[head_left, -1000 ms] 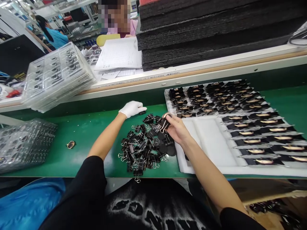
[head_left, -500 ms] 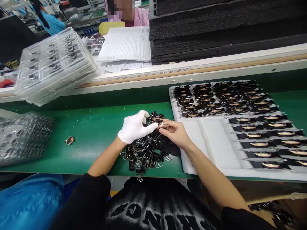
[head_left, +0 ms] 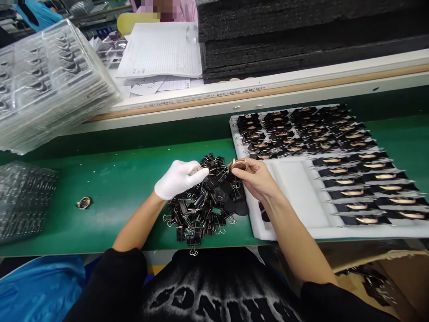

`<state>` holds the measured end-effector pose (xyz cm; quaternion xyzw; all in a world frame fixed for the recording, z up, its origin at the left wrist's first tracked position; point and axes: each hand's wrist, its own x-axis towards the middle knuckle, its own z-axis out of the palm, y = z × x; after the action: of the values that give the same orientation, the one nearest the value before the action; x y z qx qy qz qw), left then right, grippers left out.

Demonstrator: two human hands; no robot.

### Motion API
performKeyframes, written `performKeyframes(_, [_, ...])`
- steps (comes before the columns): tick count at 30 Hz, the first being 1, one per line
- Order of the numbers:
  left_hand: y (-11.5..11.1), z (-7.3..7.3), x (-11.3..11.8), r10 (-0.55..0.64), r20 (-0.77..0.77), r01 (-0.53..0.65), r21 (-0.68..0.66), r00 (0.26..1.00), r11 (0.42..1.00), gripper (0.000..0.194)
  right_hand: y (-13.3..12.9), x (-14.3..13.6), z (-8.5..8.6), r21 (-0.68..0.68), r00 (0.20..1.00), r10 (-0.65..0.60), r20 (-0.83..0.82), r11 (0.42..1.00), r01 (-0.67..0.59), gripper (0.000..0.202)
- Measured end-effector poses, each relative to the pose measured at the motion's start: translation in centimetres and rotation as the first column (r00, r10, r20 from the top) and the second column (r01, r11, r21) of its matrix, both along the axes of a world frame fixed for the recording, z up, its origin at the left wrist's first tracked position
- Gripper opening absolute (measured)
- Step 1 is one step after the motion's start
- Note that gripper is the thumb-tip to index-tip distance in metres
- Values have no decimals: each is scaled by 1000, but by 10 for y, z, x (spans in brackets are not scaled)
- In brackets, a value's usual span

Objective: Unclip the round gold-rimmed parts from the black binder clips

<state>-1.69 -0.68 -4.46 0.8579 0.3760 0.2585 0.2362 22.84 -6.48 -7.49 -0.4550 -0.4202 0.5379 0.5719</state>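
Observation:
My left hand (head_left: 177, 178), in a white glove, is closed in a pinch over the left side of the pile. Between its thumb and fingers shows the wire of a binder clip (head_left: 201, 169), mostly covered by the glove. My bare right hand (head_left: 256, 176) grips a round rose-gold watch case (head_left: 239, 167) by its rim, just right of the pile and apart from the left hand. Below both hands lies a heap of black binder clips (head_left: 197, 210) with silver wire handles. Flat black round pieces (head_left: 236, 205) lie at the heap's right side.
At the right, a white foam tray (head_left: 295, 188) holds rows of clipped black pieces with gold edges. A small gold-coloured round part (head_left: 83, 203) lies on the green bench (head_left: 114, 179). Clear plastic trays (head_left: 50, 85) overhang the shelf; black foam slabs (head_left: 301, 40) are stacked behind.
My hands have moved apart: the left has drawn away leftward from the watch case, while the right keeps hold of it. The whole view has shifted slightly.

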Motion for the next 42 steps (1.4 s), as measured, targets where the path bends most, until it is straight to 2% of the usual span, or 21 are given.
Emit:
performKeyframes(4, [-6,6,-1,-60,13,59,64,998,996,44,-5,7,10,28,977,122,177,991,-129,20])
performKeyframes(7, [-10,3,-2,-133,-13,134,85,991,987,42,-8,11,17,11,898,270,348,956,-292,13])
performKeyframes(11, [-14,-5,-3,-222,-68,227,81,973,971,45,-8,17,18,-14,799,391,458,901,-433,23])
performKeyframes(15, [-17,-10,0,-253,-147,272,131,956,953,47,-9,21,17,-9,753,406,517,883,-469,24])
performKeyframes(20, [-20,-10,2,-240,-206,283,219,949,934,50,-11,20,21,23,690,388,611,862,-506,20])
performKeyframes(28, [-16,-9,2,-266,-218,309,195,939,931,50,-11,21,22,90,681,354,641,847,-525,14])
performKeyframes(31, [-15,-6,2,-287,-173,317,182,942,931,42,-11,20,19,221,702,239,670,839,-497,9])
performKeyframes(33, [-17,-1,3,-245,-120,258,104,962,961,37,-10,19,17,402,702,28,712,804,-439,9])
performKeyframes(35, [-20,3,4,-165,-58,159,-100,985,982,42,-10,16,15,592,628,-264,732,702,-396,15])
performKeyframes(36, [-22,4,6,-133,-27,122,-249,991,961,48,-9,14,14,663,562,-401,724,631,-403,19])
performKeyframes(37, [-23,5,7,-112,9,106,-402,994,909,56,-9,13,14,710,493,-513,703,555,-434,24])
performKeyframes(39, [-26,6,10,-77,109,128,-627,991,768,64,-11,10,16,743,397,-650,648,422,-520,34])
performKeyframes(40, [-28,7,12,-58,158,152,-683,986,715,64,-12,9,17,744,372,-684,628,387,-545,40])
performKeyframes(41, [-29,8,12,-39,200,172,-706,979,687,63,-15,9,18,743,352,-697,625,392,-542,47])
performKeyframes(42, [-29,10,12,-21,226,179,-708,974,683,61,-17,10,19,736,334,-685,647,447,-509,55])
